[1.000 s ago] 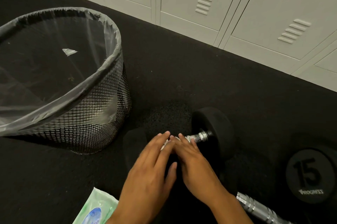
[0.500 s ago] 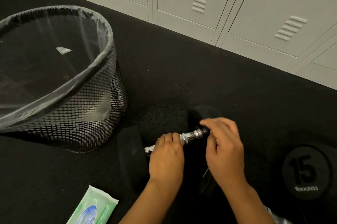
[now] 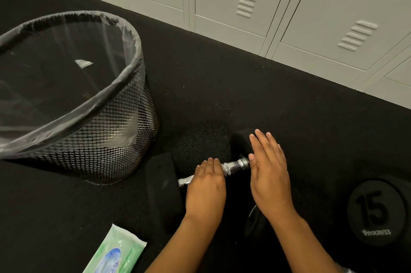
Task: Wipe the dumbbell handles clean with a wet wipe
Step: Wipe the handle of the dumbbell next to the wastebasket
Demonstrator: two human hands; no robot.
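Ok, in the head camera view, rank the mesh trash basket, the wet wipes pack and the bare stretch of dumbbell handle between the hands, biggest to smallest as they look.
1. Mesh trash basket, by far the largest.
2. Wet wipes pack, though the frame edge cuts it off and it lies nearer the camera.
3. Bare stretch of dumbbell handle, smallest.

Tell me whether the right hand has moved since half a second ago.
Yes. The right hand has opened flat and lifted off the dumbbell handle, fingers now reaching past it over the far weight head.
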